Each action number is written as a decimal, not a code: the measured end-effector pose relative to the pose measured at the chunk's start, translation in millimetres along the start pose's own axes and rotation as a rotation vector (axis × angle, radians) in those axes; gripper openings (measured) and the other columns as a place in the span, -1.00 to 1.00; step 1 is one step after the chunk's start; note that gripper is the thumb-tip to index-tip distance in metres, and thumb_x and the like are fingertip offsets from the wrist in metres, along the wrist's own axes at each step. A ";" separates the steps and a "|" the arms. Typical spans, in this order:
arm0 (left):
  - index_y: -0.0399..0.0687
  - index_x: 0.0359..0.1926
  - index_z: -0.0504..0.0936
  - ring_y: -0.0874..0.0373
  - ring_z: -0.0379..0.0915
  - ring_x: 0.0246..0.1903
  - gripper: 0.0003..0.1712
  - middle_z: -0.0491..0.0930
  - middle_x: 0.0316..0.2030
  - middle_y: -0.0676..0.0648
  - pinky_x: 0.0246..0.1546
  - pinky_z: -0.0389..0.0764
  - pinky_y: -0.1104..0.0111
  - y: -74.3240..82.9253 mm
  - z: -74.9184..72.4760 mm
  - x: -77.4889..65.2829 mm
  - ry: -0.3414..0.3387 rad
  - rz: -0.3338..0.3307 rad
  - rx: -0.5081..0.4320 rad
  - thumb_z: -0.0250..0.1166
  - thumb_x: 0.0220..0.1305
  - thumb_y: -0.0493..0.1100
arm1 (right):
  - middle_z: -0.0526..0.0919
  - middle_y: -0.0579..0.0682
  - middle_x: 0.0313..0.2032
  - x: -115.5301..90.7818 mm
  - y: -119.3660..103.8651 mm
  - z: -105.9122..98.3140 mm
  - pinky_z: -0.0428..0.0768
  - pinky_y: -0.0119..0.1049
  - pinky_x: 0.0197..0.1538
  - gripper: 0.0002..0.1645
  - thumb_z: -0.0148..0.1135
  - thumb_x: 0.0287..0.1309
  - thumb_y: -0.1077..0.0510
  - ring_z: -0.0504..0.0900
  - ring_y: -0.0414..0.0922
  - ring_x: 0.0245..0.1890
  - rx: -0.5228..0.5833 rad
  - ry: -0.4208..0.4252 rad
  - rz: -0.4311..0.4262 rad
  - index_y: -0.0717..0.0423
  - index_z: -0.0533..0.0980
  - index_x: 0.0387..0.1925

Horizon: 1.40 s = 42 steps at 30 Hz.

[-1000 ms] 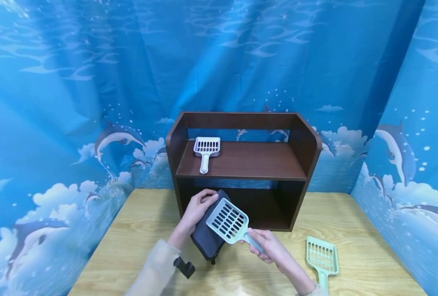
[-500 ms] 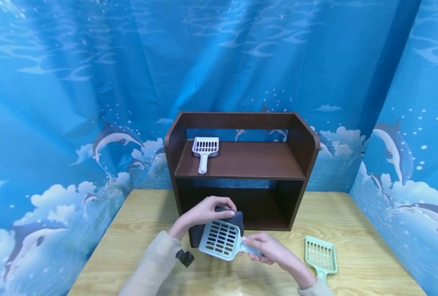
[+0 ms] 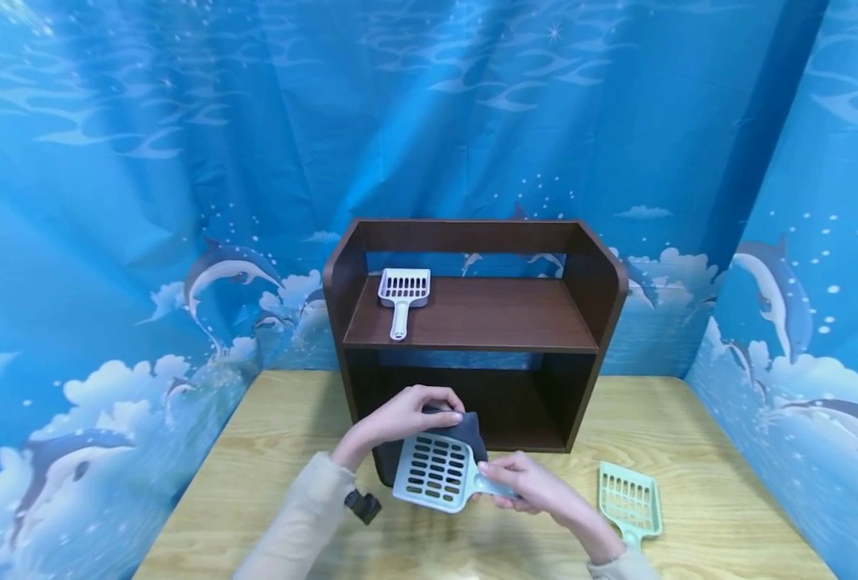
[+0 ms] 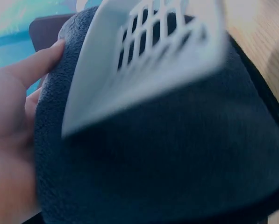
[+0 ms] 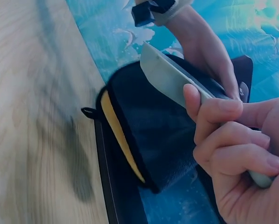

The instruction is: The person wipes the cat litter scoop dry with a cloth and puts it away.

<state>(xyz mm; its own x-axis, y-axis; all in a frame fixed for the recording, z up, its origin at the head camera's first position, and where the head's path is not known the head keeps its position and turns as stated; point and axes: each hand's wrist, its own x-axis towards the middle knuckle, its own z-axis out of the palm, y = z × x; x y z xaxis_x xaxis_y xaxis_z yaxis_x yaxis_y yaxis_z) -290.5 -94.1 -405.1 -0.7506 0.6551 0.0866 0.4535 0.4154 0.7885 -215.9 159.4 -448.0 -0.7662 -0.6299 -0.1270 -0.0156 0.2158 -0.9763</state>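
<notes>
My right hand (image 3: 526,487) grips the handle of a pale blue-grey slotted litter scoop (image 3: 470,480), its fingers curled round it in the right wrist view. The scoop's head lies over a dark plush cleaning cloth (image 3: 466,432), which has black edging. Held by my left hand (image 3: 414,415), the cloth shows behind and left of the scoop. In the left wrist view the cloth (image 4: 176,144) spreads below the scoop head, with the left fingers at its edge. A yellow layer and a small loop show on the cloth (image 5: 153,126) in the right wrist view.
Behind the hands stands a dark brown two-tier shelf (image 3: 501,314). On its upper board, at the left, lies a white litter scoop (image 3: 399,310). A light green scoop (image 3: 637,530) rests on the wooden table (image 3: 254,451) at the right. A dolphin-print curtain surrounds the table.
The left hand has moved right and down, bringing the cloth's upper part closer round the scoop. The scoop has come down slightly and turned so its head points more to the left.
</notes>
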 end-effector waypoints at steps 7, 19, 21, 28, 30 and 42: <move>0.05 -0.06 0.69 0.25 0.60 -0.16 -0.79 0.70 -0.15 0.08 -0.01 0.56 0.30 -15.1 -14.3 -10.6 0.112 -0.042 -0.045 0.28 0.43 0.01 | 0.45 -0.12 -0.62 -9.9 3.1 -14.4 0.05 -0.55 -0.70 -0.44 -0.03 0.56 0.03 0.14 -0.38 -0.77 -0.004 0.010 0.012 0.55 0.55 -0.08; 0.14 -0.10 0.70 0.30 0.53 -0.23 -0.84 0.70 -0.25 0.20 -0.08 0.50 0.35 4.9 5.3 5.3 0.014 0.047 0.047 0.29 0.42 0.04 | 0.44 -0.12 -0.63 5.0 3.1 -3.2 0.05 -0.55 -0.71 -0.40 0.02 0.52 -0.05 0.13 -0.37 -0.79 0.002 -0.010 0.041 0.53 0.56 -0.10; 0.17 -0.12 0.70 0.32 0.52 -0.24 -0.86 0.69 -0.26 0.23 -0.10 0.50 0.38 9.2 8.9 6.5 -0.023 0.071 0.076 0.30 0.42 0.04 | 0.47 -0.10 -0.62 7.3 2.5 0.2 0.06 -0.54 -0.71 -0.39 0.02 0.52 -0.05 0.13 -0.37 -0.79 0.000 -0.018 0.034 0.54 0.57 -0.10; 0.19 -0.11 0.70 0.29 0.53 -0.26 -0.84 0.68 -0.28 0.23 -0.12 0.51 0.36 9.2 8.4 3.5 0.002 0.027 0.079 0.29 0.41 0.07 | 0.49 -0.08 -0.60 10.4 0.2 4.5 0.08 -0.55 -0.70 -0.40 -0.01 0.54 -0.03 0.16 -0.37 -0.77 0.001 -0.019 -0.010 0.53 0.59 -0.11; 0.17 -0.11 0.70 0.27 0.54 -0.24 -0.81 0.69 -0.26 0.19 -0.09 0.52 0.32 5.2 6.0 2.2 0.064 -0.011 0.040 0.28 0.41 0.08 | 0.47 -0.10 -0.62 7.4 -0.9 2.2 0.07 -0.55 -0.70 -0.42 -0.02 0.55 0.01 0.16 -0.39 -0.77 0.013 -0.001 -0.021 0.57 0.55 -0.12; -0.25 0.06 0.63 0.25 0.54 -0.29 -0.64 0.72 -0.19 -0.08 -0.16 0.48 0.41 -7.1 27.6 -3.1 0.591 -0.200 -0.500 0.23 0.46 -0.05 | 0.40 -0.15 -0.63 -3.6 2.7 -15.5 0.06 -0.56 -0.71 -0.40 -0.11 0.60 0.04 0.11 -0.42 -0.79 0.067 0.092 -0.061 0.63 0.49 -0.04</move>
<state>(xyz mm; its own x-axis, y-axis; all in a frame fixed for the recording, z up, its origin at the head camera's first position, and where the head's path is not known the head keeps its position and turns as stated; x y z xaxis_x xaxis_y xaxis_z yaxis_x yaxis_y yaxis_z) -278.1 -81.7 -427.7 -0.9890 0.0967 0.1123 0.1189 0.0653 0.9908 -223.1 173.8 -447.4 -0.8208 -0.5687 -0.0534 -0.0236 0.1272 -0.9916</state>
